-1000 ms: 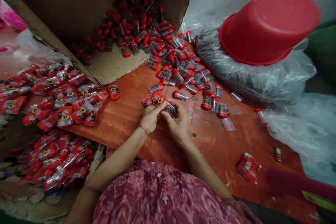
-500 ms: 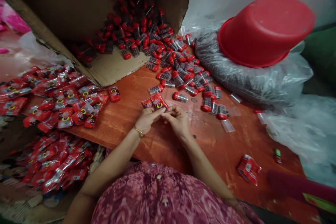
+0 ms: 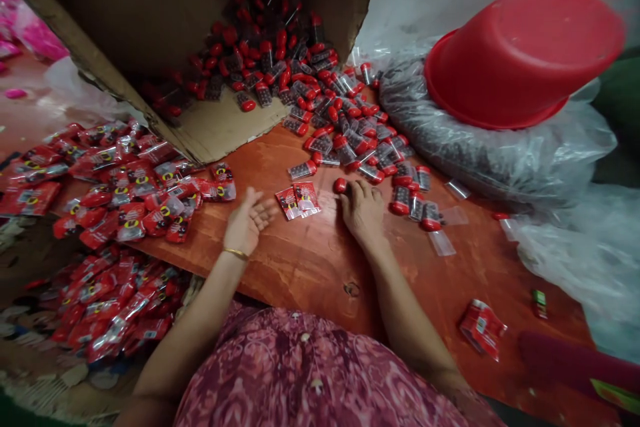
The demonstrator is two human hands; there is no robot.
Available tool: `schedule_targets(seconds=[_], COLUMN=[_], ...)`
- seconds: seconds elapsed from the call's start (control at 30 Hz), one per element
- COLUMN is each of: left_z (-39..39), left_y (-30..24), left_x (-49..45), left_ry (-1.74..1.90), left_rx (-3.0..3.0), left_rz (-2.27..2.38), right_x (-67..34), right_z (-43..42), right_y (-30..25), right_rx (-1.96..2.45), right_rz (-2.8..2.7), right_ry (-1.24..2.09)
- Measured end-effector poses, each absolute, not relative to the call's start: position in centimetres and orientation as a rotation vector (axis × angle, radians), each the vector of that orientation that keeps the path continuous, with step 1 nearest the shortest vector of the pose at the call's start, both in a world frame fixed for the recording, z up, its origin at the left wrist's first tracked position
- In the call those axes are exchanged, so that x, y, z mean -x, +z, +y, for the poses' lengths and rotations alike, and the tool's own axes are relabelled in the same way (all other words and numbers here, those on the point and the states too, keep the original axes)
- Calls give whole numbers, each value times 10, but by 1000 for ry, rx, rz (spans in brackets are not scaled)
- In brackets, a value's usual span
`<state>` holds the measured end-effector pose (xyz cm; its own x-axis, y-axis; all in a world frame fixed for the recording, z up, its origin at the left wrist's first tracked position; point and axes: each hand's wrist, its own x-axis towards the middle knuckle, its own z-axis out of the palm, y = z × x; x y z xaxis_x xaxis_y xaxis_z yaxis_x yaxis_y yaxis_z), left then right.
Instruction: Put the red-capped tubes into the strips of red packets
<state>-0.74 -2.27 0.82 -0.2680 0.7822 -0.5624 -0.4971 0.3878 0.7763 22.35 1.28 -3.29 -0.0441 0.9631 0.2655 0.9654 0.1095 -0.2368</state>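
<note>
My left hand (image 3: 250,219) is open and holds nothing, fingers spread above the table just right of the pile of filled red packets (image 3: 135,187). Two flat red packets (image 3: 299,200) with black-and-yellow print lie side by side between my hands. My right hand (image 3: 364,210) is palm down, its fingers curled over a small clear container with a red cap (image 3: 340,185), whose body they mostly hide. Beyond it spreads a heap of similar red-capped containers (image 3: 345,127) with dark contents.
A cardboard box (image 3: 225,130) on its side spills the containers onto the orange-brown table (image 3: 300,267). At right, a red tub (image 3: 520,60) rests upside down on a clear plastic bag (image 3: 450,133). A single red packet (image 3: 483,329) and a small green-and-red item (image 3: 539,303) lie near right.
The packet that was in my hands is gone from them, and another packet now lies at the pile's right edge. My left hand moved left and opened; my right hand reached forward onto a container.
</note>
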Motion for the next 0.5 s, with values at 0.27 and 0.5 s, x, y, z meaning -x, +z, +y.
schedule_targets(seconds=[0.27, 0.5], left_z=[7, 9], left_y=[-5, -21], left_x=[-40, -39], left_ry=[585, 570], left_rx=[-2072, -2209], left_rz=[1736, 1844], right_x=[-219, -203], right_z=[-11, -20], right_y=[-40, -22], right_rx=[1858, 1556], right_rz=[-1997, -1894], right_ry=[-67, 132])
